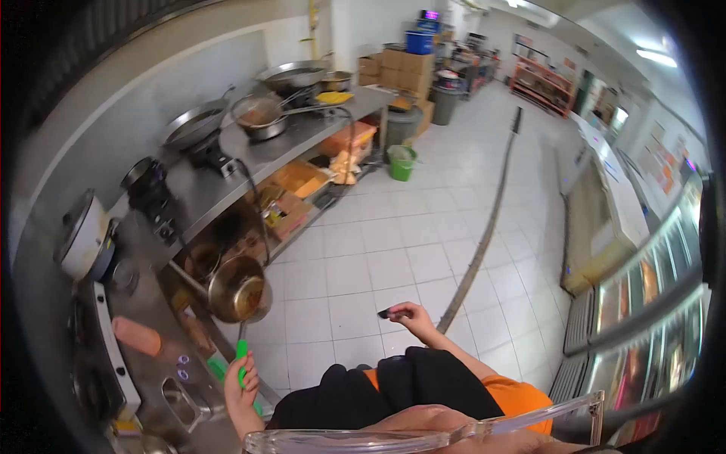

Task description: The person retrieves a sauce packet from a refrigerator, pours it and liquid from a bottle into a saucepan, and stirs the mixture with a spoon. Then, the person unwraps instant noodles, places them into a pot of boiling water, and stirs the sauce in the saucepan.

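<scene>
Beside the steel counter (151,382), the left hand (242,376) grasps a green-handled utensil (242,350) — its head can't be told apart from the round metal pan (236,286) just beyond that hand. Well to its right, over the floor (355,265), the right hand (412,315) pinches a small black object (384,313). Risks: a loose grip or a bump against the pan's long handle (189,280) could tip the pan, its support being unclear; the pinched piece could slip from the fingertips. Materials — smooth green grip, brown-stained metal, thin straight handle; left of the left hand, a pinkish cylinder (136,337); below, pale square tiles.
</scene>
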Available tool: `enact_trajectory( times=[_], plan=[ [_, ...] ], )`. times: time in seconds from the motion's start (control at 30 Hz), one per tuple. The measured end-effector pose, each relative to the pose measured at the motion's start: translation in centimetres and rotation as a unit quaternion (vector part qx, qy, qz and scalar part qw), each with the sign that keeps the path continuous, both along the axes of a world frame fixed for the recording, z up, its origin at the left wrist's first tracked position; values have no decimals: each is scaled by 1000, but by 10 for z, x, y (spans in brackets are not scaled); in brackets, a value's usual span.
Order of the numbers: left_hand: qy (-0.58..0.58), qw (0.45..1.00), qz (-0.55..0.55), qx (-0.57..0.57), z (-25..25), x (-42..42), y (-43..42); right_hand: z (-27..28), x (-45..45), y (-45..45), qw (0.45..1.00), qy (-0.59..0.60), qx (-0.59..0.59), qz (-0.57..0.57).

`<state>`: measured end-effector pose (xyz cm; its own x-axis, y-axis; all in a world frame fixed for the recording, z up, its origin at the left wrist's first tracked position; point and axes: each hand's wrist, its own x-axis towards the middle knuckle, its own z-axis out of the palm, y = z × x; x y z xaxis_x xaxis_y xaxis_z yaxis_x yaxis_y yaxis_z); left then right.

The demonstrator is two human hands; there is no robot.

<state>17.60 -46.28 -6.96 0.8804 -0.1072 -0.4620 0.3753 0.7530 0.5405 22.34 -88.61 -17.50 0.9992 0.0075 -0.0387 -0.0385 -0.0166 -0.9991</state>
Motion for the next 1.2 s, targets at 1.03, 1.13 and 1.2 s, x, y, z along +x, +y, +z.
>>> enact_trajectory(
  times=[1.03, 1.13, 1.2],
  plan=[
    [35, 982, 14, 185, -19, 308, 199, 19, 498, 364, 936, -29, -251, 245],
    [25, 976, -8, 214, -28, 362, 222, 33, 547, 383, 919, -140, -283, 238],
    [28, 973, -19, 226, -31, 393, 229, 35, 586, 401, 906, -137, -291, 274]
  ],
)
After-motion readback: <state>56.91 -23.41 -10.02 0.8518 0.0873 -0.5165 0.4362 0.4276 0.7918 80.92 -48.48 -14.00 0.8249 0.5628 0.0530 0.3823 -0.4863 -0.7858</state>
